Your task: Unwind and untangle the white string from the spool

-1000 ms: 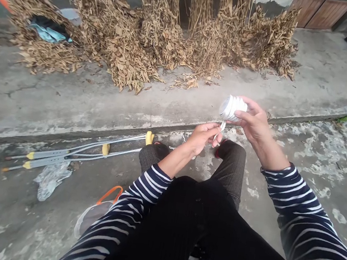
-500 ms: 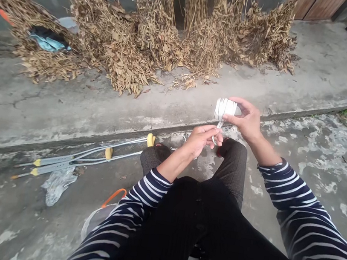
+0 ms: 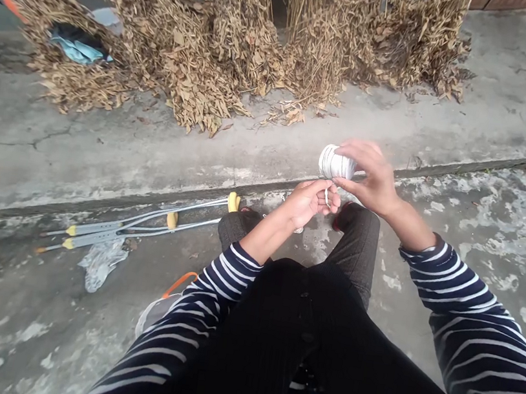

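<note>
My right hand (image 3: 372, 178) grips one end of a small white roll (image 3: 334, 163) wound with white cord, its fingers above and thumb below. Just below and to the left, my left hand (image 3: 310, 202) pinches the loose white cord (image 3: 327, 196) between thumb and forefinger, the other fingers curled loosely. The cord runs up from the pinch toward the roll. More white cord (image 3: 298, 230) shows on the ground between my legs, partly hidden by my left hand.
Crutches (image 3: 141, 225) lie on the concrete to the left, beside a crumpled clear plastic bag (image 3: 103, 264). An orange-handled container (image 3: 153, 312) stands by my left arm. Dried plant bundles (image 3: 181, 48) lean against the wall beyond a low concrete ledge (image 3: 252, 137).
The roll has tilted and shifted slightly left and down, closer to my left hand. My right fingers have moved over it and are blurred. The camera view has shifted a little.
</note>
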The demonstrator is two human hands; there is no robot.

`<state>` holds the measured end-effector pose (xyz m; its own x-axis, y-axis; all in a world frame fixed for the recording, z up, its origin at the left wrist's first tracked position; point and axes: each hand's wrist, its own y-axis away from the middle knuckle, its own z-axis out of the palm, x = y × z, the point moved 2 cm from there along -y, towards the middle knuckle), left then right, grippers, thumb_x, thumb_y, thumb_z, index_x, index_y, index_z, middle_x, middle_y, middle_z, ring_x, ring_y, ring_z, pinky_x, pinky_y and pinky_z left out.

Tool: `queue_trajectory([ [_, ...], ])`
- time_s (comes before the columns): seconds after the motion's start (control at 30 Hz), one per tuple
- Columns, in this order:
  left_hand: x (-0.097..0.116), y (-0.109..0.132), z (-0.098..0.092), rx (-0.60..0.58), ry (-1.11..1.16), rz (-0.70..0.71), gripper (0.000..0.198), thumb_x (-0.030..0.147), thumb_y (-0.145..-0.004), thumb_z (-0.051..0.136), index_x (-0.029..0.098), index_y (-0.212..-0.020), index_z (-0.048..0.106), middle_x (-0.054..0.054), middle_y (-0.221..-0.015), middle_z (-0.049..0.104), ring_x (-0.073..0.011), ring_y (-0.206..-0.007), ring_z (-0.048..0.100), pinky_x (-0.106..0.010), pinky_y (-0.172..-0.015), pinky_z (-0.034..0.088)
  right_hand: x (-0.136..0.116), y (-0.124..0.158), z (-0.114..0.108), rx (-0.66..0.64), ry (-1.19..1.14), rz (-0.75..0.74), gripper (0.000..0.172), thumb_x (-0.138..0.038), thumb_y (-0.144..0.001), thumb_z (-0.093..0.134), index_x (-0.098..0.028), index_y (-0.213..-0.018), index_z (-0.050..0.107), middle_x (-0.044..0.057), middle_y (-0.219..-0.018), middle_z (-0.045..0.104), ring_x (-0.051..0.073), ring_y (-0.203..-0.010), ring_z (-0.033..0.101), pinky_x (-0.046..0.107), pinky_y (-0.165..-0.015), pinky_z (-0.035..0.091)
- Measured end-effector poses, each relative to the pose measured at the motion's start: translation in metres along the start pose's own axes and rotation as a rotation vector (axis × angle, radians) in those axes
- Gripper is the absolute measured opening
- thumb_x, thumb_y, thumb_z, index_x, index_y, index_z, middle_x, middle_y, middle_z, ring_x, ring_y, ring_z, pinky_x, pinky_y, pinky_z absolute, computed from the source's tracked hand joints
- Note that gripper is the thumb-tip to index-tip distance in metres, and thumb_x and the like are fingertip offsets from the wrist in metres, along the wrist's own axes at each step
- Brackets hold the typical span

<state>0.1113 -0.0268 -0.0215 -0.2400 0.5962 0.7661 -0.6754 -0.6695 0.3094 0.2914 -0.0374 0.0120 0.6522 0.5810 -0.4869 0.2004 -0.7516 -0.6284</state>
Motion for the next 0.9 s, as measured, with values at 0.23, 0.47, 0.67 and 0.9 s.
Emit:
queue_trajectory([
  [0.23,-0.002,0.001,-0.005,0.050,0.008,-0.016,0.021,0.029,-0.096,0.064,0.014,-0.080,0.062,-0.003,-0.064,0.070,-0.0094,-0.052,0.062,-0.021,-0.053,0.041,0.007,0.004,0.005,-0.202,0.008,-0.025,0.049,-0.054,-0.097,0.069,-0.033,-0.141,0.069,0.011,-0.143,0.066,0.034,-0.137,0.060,0.061,-0.116,0.048],
  [0.47,-0.001,0.002,-0.007,0.010,-0.005,0.000,0.022,0.030,-0.096,0.064,0.013,-0.082,0.065,-0.004,-0.066,0.070,-0.0100,-0.054,0.064,-0.021,-0.052,0.042,0.005,0.007,0.010,-0.167,0.086,-0.036,0.047,-0.052,-0.095,0.073,-0.032,-0.137,0.069,0.011,-0.139,0.067,0.035,-0.129,0.063,0.059,-0.112,0.050],
  [0.67,-0.015,-0.005,-0.036,-0.214,-0.214,-0.119,0.036,0.043,-0.082,0.084,0.011,-0.090,0.071,-0.009,-0.083,0.076,-0.0130,-0.065,0.070,-0.020,-0.050,0.044,0.010,-0.005,-0.005,-0.201,0.251,-0.095,0.041,-0.042,-0.094,0.071,-0.032,-0.135,0.070,0.010,-0.138,0.066,0.038,-0.127,0.059,0.064,-0.107,0.051],
  [0.9,-0.053,-0.007,-0.140,0.104,-0.745,-0.278,0.014,0.023,-0.082,0.081,0.014,-0.074,0.075,-0.006,-0.078,0.075,-0.0136,-0.071,0.067,-0.024,-0.063,0.054,0.019,-0.048,-0.085,-0.341,0.609,0.029,0.045,-0.051,-0.088,0.079,-0.028,-0.127,0.075,0.013,-0.151,0.062,0.045,-0.140,0.046,0.059,-0.094,0.057],
])
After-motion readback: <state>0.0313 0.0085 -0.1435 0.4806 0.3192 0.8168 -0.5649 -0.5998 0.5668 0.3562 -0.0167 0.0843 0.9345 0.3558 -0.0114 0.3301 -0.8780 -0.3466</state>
